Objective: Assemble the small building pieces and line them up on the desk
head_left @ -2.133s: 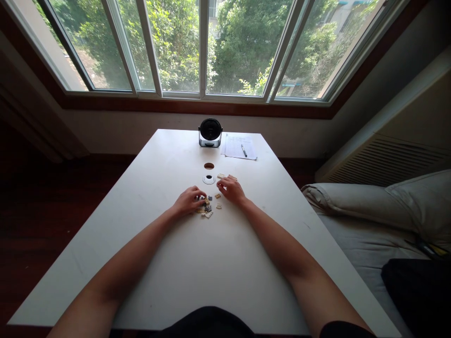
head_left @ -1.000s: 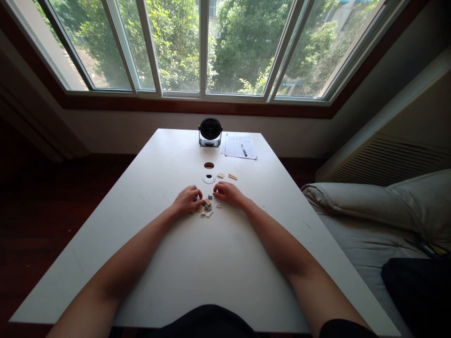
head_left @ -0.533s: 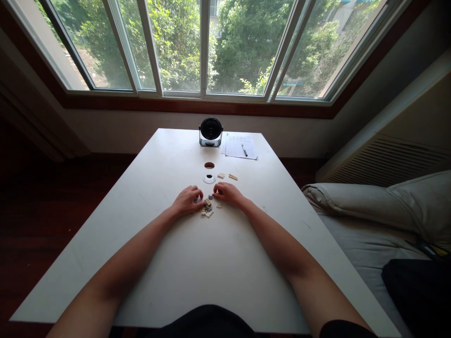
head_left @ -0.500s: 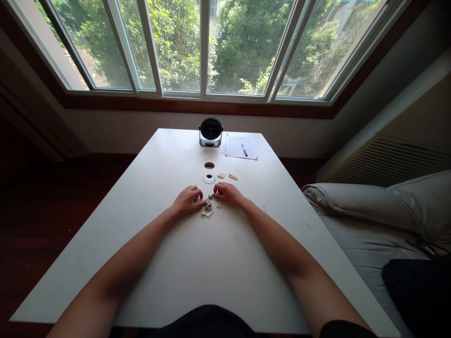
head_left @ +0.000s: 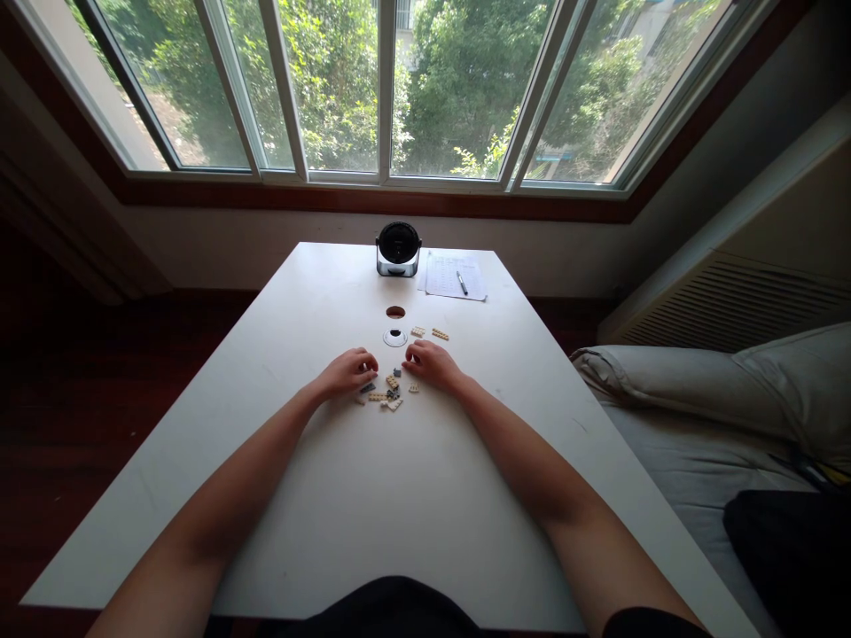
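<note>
Tabletop (head_left: pixel 372 505) — left hand (head_left: pixel 346 374), right hand (head_left: pixel 431 365) flank bricks (head_left: pixel 389 395).

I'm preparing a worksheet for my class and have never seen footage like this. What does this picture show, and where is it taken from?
There is no machine: a person wears a camera on the head, looking forward and down, so you see their own arms. The left hand and right hand rest on a white table, fingertips at a small pile of toy bricks between them. Whether either hand holds a brick is too small to tell. Farther off lie two tan pieces, a round cap, a hole, a small fan and paper with a pen.
</note>
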The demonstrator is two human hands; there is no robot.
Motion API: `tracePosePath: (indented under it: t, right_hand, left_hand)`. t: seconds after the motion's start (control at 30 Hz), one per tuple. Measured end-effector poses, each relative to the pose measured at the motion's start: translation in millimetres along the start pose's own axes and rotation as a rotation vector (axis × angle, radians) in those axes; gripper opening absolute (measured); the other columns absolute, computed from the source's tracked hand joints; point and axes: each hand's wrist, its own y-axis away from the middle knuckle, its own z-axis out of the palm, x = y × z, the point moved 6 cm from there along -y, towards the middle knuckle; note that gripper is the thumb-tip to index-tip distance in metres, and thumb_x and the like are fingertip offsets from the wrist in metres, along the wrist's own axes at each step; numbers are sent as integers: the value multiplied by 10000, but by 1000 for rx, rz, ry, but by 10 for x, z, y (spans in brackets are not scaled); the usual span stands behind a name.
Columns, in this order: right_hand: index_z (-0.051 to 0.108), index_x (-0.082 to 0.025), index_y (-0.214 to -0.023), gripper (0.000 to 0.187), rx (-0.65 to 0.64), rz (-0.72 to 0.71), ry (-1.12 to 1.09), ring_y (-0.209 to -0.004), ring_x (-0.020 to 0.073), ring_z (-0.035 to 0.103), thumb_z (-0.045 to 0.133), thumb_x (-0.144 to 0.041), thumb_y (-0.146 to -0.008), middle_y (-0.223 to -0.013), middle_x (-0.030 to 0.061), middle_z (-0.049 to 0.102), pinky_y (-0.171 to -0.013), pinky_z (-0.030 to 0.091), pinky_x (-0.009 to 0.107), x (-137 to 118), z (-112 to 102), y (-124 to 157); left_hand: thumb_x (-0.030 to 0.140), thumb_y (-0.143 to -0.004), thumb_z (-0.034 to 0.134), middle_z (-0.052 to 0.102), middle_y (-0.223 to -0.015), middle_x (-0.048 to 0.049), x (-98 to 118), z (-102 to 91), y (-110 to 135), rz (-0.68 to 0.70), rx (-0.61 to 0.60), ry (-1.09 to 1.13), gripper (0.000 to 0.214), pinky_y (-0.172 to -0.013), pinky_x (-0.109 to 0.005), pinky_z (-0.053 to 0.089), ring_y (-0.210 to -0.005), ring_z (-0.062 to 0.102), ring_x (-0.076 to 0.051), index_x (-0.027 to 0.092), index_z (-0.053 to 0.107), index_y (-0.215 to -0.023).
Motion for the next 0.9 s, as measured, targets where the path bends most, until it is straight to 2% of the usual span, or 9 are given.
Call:
tracePosePath:
  t: [0.1,0.2,0.37,0.5,0.63,0.77,0.9]
  right_hand:
    - [633,-195,-843,128,10,11,18,-791,148,518,688,-302,-885,-876,30,609,-671,327,251,16,-17,2]
    - [630,-193,-824,138,16,8,24,-795,154,516,691,-305,-878,-879,37,608,-667,329,254,19,-29,3]
    - [643,-193,-816,141,-20,-80,-46,-766,142,511,716,-308,-850,-848,24,608,-657,326,247,-38,-22,12]
    - [658,-193,-822,167,-77,-151,-154,-717,125,502,694,-348,-870,-811,9,611,-638,321,242,-122,-7,29]
    - [659,-190,-818,176,-92,-162,-189,-698,120,497,698,-355,-863,-796,6,611,-631,316,240,-191,-14,35]
    - [671,-193,-841,175,-117,-159,-198,-689,117,493,718,-362,-848,-793,2,608,-632,309,239,-243,-4,31]
    - [675,-196,-849,213,-128,-149,-176,-684,113,485,741,-398,-831,-794,-3,604,-633,301,237,-261,22,20]
  left_hand:
    - [364,-820,643,614,-997,-58,103,-38,33,48,-87,-4,191,-807,-321,482,-905,584,-209,229,706,-939]
    - [379,-789,684,613,-1036,-63,210,-33,55,97,-124,-54,219,-847,-333,474,-993,566,-237,239,695,-957]
    - [375,-783,697,609,-1038,-64,237,32,43,121,-69,-136,252,-852,-348,465,-987,554,-244,236,658,-990]
    - [316,-832,645,609,-994,-53,134,45,20,97,7,-178,229,-837,-350,453,-950,556,-232,240,633,-1048]
    - [277,-879,579,602,-985,-52,49,50,5,65,32,-178,146,-840,-347,448,-958,550,-224,242,650,-1002]
    - [340,-891,589,599,-975,-51,67,47,10,67,34,-161,142,-824,-342,450,-942,546,-219,243,664,-962]
    - [420,-838,669,595,-976,-53,145,60,20,112,13,-163,203,-831,-345,454,-937,541,-222,241,680,-934]
